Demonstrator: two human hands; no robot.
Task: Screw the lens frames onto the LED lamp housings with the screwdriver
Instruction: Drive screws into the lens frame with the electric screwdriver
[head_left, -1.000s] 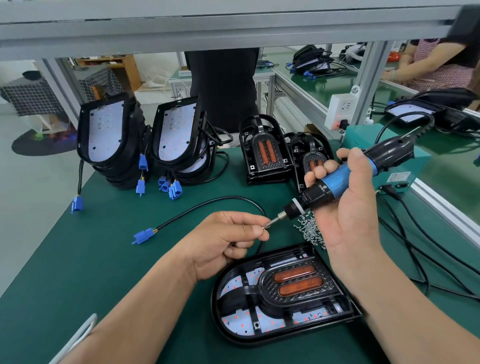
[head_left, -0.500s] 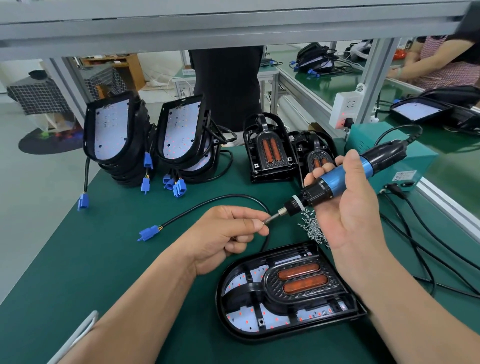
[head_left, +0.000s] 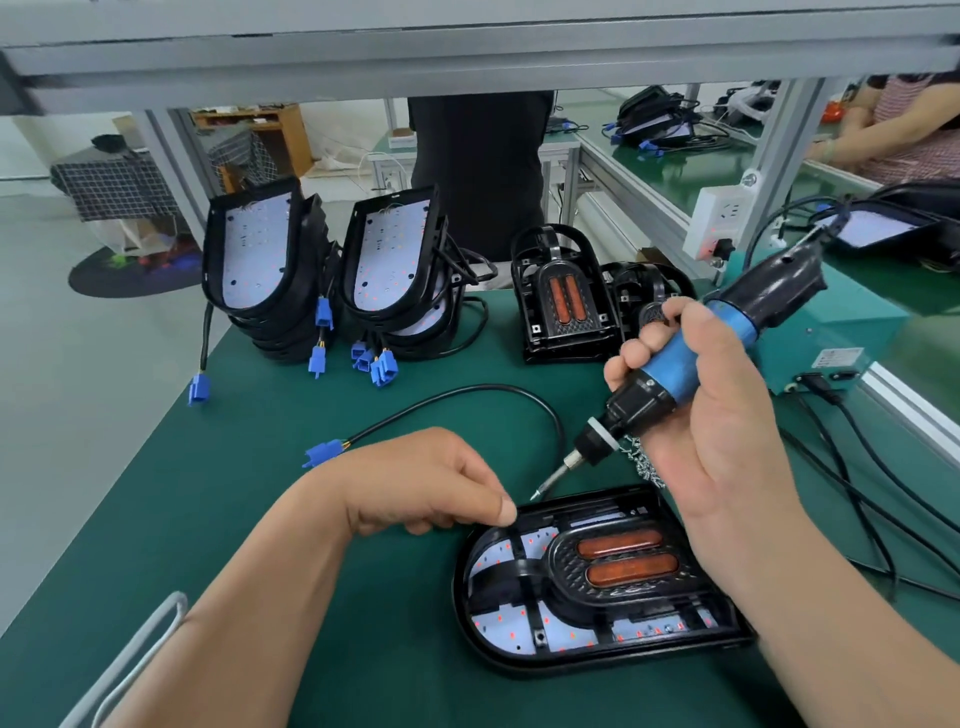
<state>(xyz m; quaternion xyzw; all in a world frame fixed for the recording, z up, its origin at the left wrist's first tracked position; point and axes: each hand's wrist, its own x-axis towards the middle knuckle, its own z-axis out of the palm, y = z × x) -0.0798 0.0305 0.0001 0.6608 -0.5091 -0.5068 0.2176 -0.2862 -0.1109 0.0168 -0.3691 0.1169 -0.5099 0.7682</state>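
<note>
A black LED lamp housing (head_left: 498, 660) lies flat on the green mat in front of me. A black lens frame (head_left: 524, 571) with two orange lenses sits in it. My right hand (head_left: 727, 441) grips the blue and black electric screwdriver (head_left: 675, 364), tilted down to the left. Its bit tip hovers just above the housing's far left rim. My left hand (head_left: 421, 478) sits at that same corner with the thumb on the rim and the fingers curled under, pinching the edge. A small pile of screws (head_left: 647, 470) shows behind the right hand.
Two stacks of housings (head_left: 260, 270) with blue connectors lean at the back left, and spare lens frames (head_left: 563, 301) stand at the back middle. A teal power box (head_left: 831, 338) and black cables (head_left: 857, 493) lie to the right. The housing's cable ends in a blue plug (head_left: 324, 452).
My left hand left the bit tip and dropped to the housing's far left rim. The screwdriver came down with it, its tip now close over that corner.
</note>
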